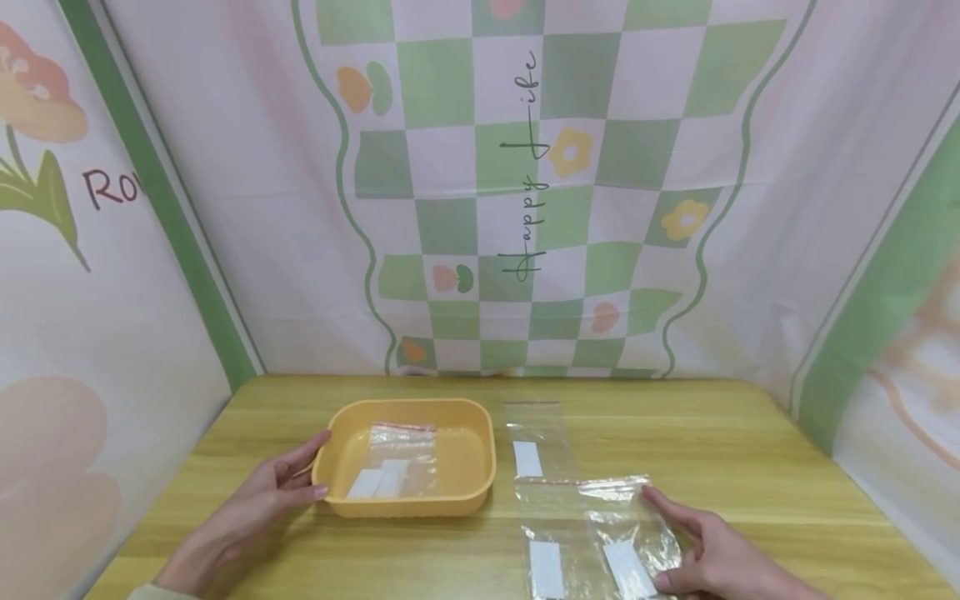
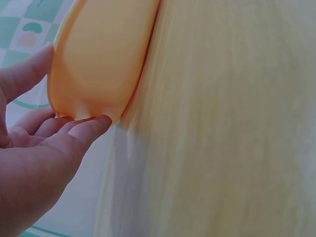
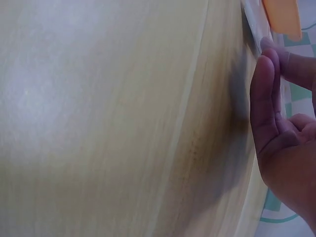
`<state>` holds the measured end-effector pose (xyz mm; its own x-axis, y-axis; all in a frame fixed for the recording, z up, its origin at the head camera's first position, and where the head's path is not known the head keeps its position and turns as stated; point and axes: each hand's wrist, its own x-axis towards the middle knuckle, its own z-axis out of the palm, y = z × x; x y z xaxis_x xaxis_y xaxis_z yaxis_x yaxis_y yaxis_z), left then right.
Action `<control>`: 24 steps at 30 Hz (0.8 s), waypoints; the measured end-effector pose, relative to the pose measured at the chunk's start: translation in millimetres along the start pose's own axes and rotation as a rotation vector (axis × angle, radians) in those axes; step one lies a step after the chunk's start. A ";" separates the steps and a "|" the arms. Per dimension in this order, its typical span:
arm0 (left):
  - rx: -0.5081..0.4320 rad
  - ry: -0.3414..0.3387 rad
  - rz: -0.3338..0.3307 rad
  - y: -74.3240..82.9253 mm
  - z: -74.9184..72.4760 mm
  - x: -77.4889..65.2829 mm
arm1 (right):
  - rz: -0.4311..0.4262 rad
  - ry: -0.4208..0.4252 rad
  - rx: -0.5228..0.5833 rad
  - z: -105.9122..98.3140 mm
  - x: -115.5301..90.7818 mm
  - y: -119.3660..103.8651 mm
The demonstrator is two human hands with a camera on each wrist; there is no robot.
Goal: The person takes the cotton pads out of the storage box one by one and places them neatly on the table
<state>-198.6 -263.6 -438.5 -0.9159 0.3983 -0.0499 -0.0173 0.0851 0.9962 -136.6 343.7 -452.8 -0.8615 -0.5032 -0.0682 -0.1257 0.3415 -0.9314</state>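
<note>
A yellow plastic tray (image 1: 483,500) sits on the left half of the table, with clear zip bags (image 1: 416,446) bearing white labels lying inside. My left hand (image 1: 255,504) holds the tray's left end, thumb and fingers spread along its rim and outer wall (image 2: 98,64). On the right, my right hand (image 1: 720,550) pinches the right side of a clear zip bag (image 1: 637,517) with a white label. In the right wrist view, the thumb and fingertips of the right hand (image 3: 281,103) meet at the bag's edge. Part of that hand is cut off by the head view's lower edge.
Another clear zip bag (image 1: 540,425) lies flat right of the tray. A further labelled bag (image 1: 543,525) lies nearer me, beside the held one and overlapping it in the head view. Printed fabric walls (image 1: 510,208) enclose the wood-grain table (image 1: 675,425).
</note>
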 end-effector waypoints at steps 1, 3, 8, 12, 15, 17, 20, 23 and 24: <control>-0.001 -0.001 0.000 -0.4 -0.2 0.1 | 0.015 0.006 0.008 0.8 0.3 -0.2; -0.002 -0.002 0.000 -1.2 -0.7 0.3 | 0.015 0.016 -0.007 2.4 0.9 -0.9; 0.001 -0.001 0.004 -2.2 -1.0 0.7 | 0.015 0.090 -0.242 4.7 2.3 -2.4; 0.000 -0.002 0.011 -3.3 -1.3 0.9 | 0.065 0.148 -0.381 7.8 1.6 -2.2; 0.000 -0.003 0.014 -3.8 -1.5 0.8 | 0.091 0.169 -0.437 9.4 0.7 -2.9; -0.002 -0.005 0.015 -3.8 -1.6 0.6 | 0.093 0.166 -0.438 9.7 0.6 -3.6; -0.009 -0.006 0.014 -3.3 -1.5 0.4 | 0.094 0.149 -0.426 9.9 -0.1 -4.6; -0.011 -0.005 0.012 -2.7 -1.1 0.3 | 0.099 0.134 -0.381 10.5 -0.9 -5.0; -0.011 -0.003 0.011 -2.5 -0.9 0.2 | 0.097 0.137 -0.397 10.8 -1.5 -5.0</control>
<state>-199.1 -264.6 -441.0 -0.9148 0.4019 -0.0391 -0.0116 0.0707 0.9974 -129.4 334.1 -451.9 -0.9326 -0.3528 -0.0757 -0.1976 0.6748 -0.7111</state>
